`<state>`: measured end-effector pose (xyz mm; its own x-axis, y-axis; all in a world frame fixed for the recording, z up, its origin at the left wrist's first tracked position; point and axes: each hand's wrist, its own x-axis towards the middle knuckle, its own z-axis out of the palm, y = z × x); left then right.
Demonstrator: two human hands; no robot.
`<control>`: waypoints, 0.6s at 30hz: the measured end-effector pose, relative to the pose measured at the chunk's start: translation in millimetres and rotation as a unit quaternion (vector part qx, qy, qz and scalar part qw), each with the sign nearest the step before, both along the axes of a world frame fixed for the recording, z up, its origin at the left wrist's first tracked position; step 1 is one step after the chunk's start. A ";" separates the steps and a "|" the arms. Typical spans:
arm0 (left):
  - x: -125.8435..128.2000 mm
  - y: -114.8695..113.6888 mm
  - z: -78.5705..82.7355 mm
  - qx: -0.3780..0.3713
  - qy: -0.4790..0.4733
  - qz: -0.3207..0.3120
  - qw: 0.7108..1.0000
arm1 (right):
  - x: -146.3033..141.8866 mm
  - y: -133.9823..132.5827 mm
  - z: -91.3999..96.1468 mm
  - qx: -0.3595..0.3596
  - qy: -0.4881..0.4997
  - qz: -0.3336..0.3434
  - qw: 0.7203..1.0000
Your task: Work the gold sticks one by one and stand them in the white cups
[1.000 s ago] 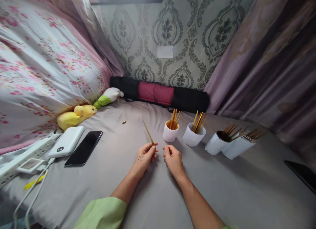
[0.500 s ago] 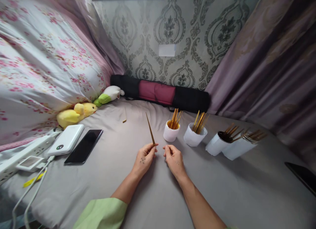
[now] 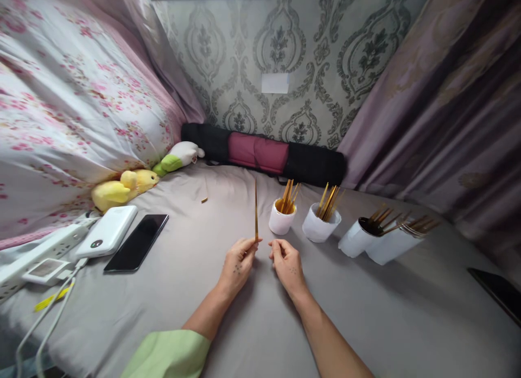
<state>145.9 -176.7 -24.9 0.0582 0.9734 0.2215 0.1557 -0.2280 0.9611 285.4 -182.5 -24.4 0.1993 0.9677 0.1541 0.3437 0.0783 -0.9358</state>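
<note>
My left hand (image 3: 238, 261) pinches the lower end of a thin golden stick (image 3: 256, 207), which stands nearly upright above the grey sheet. My right hand (image 3: 286, 266) rests beside it, fingers curled in a loose fist, and I cannot make out anything in it. Just beyond the hands stand two upright white cups (image 3: 281, 218) (image 3: 320, 226) filled with several golden sticks. Two more white cups (image 3: 356, 237) (image 3: 388, 242) lean to the right with dark and golden sticks in them. A small golden piece (image 3: 204, 199) lies alone on the sheet further back.
A black phone (image 3: 136, 242), a white power bank (image 3: 108, 231) and a power strip (image 3: 38, 253) with cables lie at the left. Yellow and green plush toys (image 3: 124, 185) sit against a floral pillow. A black-and-red bag (image 3: 262, 154) lies along the wall. A dark flat object (image 3: 496, 288) is at the right edge.
The stick in my left hand has swung from leaning left to nearly upright. My right hand has stayed in place.
</note>
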 end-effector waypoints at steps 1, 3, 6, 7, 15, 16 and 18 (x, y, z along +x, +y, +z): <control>0.1 -0.5 0.2 0.009 0.008 0.001 1.000 | -0.2 -0.1 0.4 0.004 0.001 -0.001 1.000; 0.5 -1.4 0.7 0.025 0.023 0.001 0.999 | -0.5 -0.5 1.3 0.012 0.003 -0.005 1.000; 0.9 -2.9 2.4 0.034 0.030 -0.003 0.999 | -0.8 -1.4 2.4 0.016 0.006 -0.006 1.000; 1.1 -3.3 3.1 0.035 0.031 -0.005 0.999 | -0.9 -1.6 2.7 0.016 0.007 -0.003 1.000; 1.8 -3.6 3.2 0.072 0.081 -0.024 0.994 | -1.1 -2.5 3.2 0.017 0.024 0.008 1.000; 1.9 -3.6 2.7 0.077 0.089 -0.026 0.993 | -1.2 -2.7 3.6 0.018 0.028 0.009 0.999; 2.1 -4.1 2.0 0.087 0.115 -0.030 0.989 | -1.6 -3.2 4.6 0.020 0.039 0.013 0.999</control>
